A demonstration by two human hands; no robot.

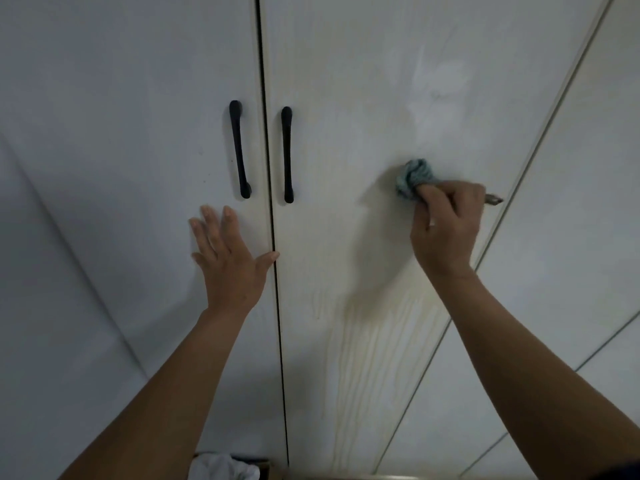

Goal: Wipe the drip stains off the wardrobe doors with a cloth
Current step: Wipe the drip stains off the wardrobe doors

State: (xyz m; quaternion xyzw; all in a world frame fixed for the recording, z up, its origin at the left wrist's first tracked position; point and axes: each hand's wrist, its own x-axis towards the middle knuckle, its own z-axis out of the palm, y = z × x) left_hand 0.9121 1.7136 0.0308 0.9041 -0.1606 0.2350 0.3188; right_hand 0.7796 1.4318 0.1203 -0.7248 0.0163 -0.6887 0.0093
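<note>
**Q:** Reading from the left, how does the left hand (228,258) lie?

**A:** Flat against the left door (104,133), fingers straight and spread, holding nothing. It sits just below the left handle (239,148), a black vertical bar, and does not touch it. The thumb tip reaches the dark gap (277,306) between the two doors.

**Q:** And across that gap?

**A:** The right handle (287,154), matching the first, stands just beside the gap on the right door (346,81). Further right, the right hand (446,226) has its fingers curled tightly round a bunched blue-green cloth (414,176). The cloth protrudes from the upper left of the fist and touches the door face.

**Q:** Where does the cloth lie relative to the two hands?

**A:** In the right hand's grip, well apart from the left hand. It is at about the level of the handles' lower ends, somewhat higher than the left fingertips.

**Q:** And the marks on the door?

**A:** The drip stains (363,348), faint yellowish vertical streaks, run down the right door below the cloth, between the two forearms. A pale smeared patch (436,81) lies above the cloth on the same door.

**Q:** What else appears?

**A:** A small dark item (493,199) projects from the right side of the fist, and its identity cannot be told. A further panel (588,202) stands at far right. Some white fabric (221,467) shows at the bottom edge.
</note>
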